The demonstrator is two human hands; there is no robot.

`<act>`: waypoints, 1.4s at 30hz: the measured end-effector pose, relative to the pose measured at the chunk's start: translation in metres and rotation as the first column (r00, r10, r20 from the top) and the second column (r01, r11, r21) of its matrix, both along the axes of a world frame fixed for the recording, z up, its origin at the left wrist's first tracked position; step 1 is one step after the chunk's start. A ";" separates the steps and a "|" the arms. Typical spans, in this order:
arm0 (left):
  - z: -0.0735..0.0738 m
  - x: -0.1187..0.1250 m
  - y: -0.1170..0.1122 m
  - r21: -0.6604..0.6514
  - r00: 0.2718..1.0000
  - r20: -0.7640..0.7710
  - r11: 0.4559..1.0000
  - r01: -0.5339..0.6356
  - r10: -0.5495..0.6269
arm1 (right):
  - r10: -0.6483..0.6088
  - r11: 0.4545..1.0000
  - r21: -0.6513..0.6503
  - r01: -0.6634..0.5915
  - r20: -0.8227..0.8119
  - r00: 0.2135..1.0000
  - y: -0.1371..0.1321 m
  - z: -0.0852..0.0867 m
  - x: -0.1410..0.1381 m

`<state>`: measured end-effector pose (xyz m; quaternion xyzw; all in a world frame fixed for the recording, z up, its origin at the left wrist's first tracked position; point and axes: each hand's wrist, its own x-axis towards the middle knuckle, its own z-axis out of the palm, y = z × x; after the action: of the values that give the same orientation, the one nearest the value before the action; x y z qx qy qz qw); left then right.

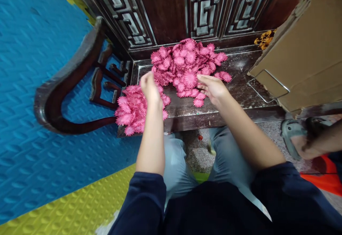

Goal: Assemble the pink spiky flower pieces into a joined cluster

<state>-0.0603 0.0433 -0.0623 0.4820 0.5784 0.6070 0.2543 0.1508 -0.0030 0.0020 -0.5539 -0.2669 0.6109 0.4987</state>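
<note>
A large heap of pink artificial flower heads lies on the dark carved wooden bench. To its left, a smaller pile of pink flower heads reaches the bench's front corner. Between the two piles and above them is my left hand, its fingers curled in; whatever they may hold is hidden. My right hand is at the right front of the large heap, with thumb and fingertips pinched at the edge of a pink flower head that looks bigger and closer than the others.
A curved wooden armrest bounds the bench on the left. At the right stands a cardboard box with a metal wire handle. Orange flower pieces lie behind it. Another person's sandalled foot is at the lower right.
</note>
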 end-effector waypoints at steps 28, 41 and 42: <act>0.044 0.075 -0.043 -0.103 0.952 -0.223 0.977 0.189 -0.208 | -0.019 0.995 0.103 0.012 0.070 0.997 0.000 0.003 -0.004; 0.040 0.060 -0.034 0.035 0.978 -0.164 0.992 -0.121 0.125 | -0.149 0.989 0.033 0.147 0.077 0.986 -0.001 -0.001 -0.013; 0.037 0.052 -0.030 0.060 0.971 -0.140 0.980 -0.189 0.196 | -0.185 0.983 0.033 0.183 0.085 0.979 0.001 -0.002 -0.010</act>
<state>-0.0083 0.0136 -0.0250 0.4722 0.6251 0.6055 0.1403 0.1405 -0.0021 -0.0002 -0.5965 -0.2436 0.5337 0.5477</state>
